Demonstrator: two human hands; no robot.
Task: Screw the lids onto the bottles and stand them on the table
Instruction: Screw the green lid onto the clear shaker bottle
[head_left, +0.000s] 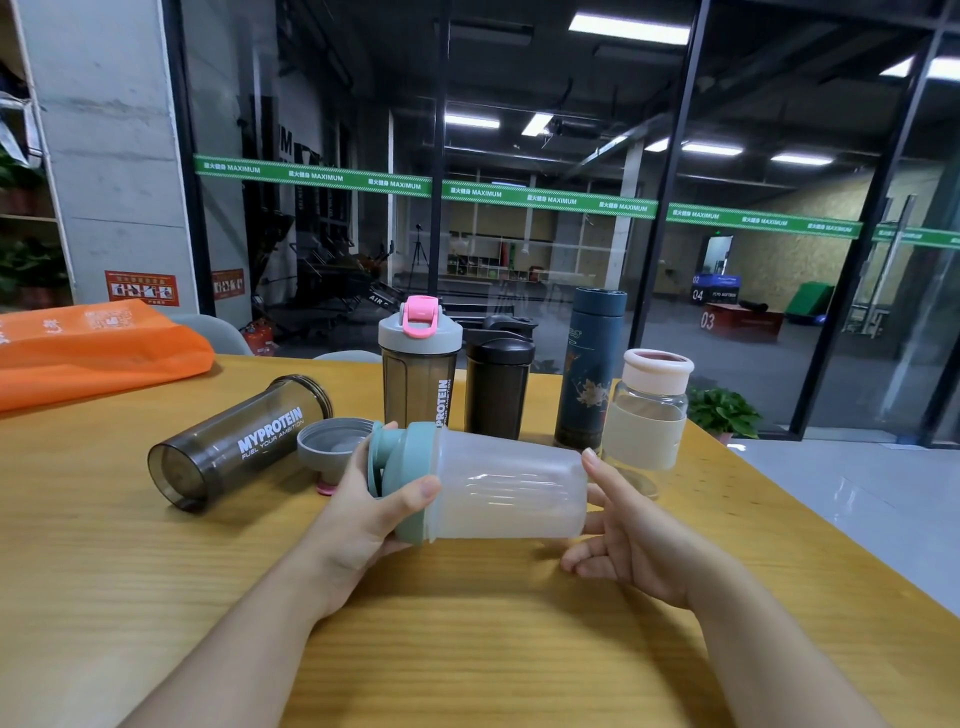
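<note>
A frosted clear shaker bottle lies sideways above the wooden table, its teal lid pointing left. My left hand grips the teal lid with thumb and fingers curled round it. My right hand cups the bottle's base, thumb on top, fingers loosely spread below. A dark MYPROTEIN bottle lies on its side without a lid at the left. Its grey lid lies upside down beside it, just behind my left hand.
Standing in a row at the back are a lidded MYPROTEIN shaker with pink cap, a black shaker, a dark blue flask and a small glass bottle with pink lid. An orange bag lies far left.
</note>
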